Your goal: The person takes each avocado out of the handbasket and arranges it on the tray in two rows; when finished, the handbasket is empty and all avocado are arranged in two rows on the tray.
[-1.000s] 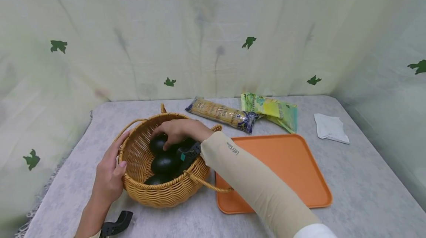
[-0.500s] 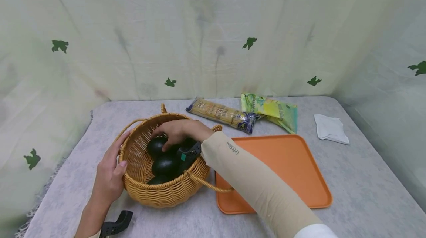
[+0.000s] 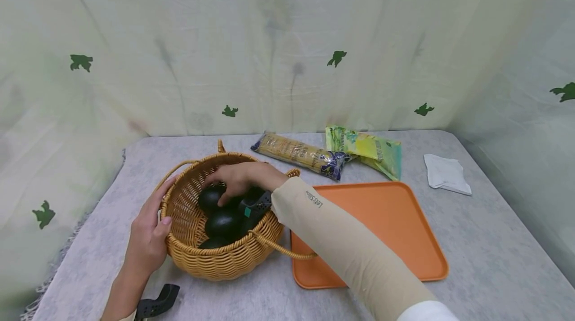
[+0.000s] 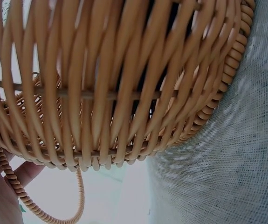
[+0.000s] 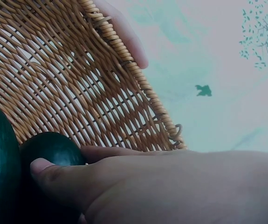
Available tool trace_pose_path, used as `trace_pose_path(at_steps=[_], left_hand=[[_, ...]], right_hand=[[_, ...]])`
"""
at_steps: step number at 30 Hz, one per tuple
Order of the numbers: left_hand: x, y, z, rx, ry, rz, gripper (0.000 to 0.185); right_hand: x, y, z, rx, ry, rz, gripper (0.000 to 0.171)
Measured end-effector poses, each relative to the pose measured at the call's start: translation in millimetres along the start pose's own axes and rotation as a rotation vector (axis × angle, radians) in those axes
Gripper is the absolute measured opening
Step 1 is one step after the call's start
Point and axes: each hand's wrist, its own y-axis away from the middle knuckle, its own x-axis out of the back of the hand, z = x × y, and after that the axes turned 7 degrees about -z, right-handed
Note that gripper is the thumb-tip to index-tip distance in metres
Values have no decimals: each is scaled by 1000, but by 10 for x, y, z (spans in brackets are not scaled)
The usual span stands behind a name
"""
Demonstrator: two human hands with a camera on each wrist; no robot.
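Several dark green avocados lie in the woven basket, which sits on the gray table at about 9 o'clock from the orange tray. The right hand reaches down into the basket, and its fingers curl around the top avocado. That avocado lies under the fingertips, on the 9 o'clock side of the hand. It looks like an egg, but I cannot tell which way its long side runs. In the right wrist view the thumb presses on its dark skin. The left hand grips the basket rim at 9 o'clock, thumb hooked over the edge.
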Motion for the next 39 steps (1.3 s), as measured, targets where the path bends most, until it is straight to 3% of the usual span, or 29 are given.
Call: trace_pose_path(at_steps=[6,14,19,26,39], left_hand=[[5,-11,18,-3,-2,2,61],[1,-11,26,-20,-2,6,59],[-2,-13,36,-8,-3,2,59],[1,-19,19,-4,-3,1,59],[11,-9,46,-5,-13,2,60]], right_hand=[[-8,10,4,11,-76,24,59],[-20,14,-4,-53,17,-16,72],[-7,15,2,-36,62,0,66],[2,20,10,-42,43,35,58],[-3,26,1,46,24,79,56]])
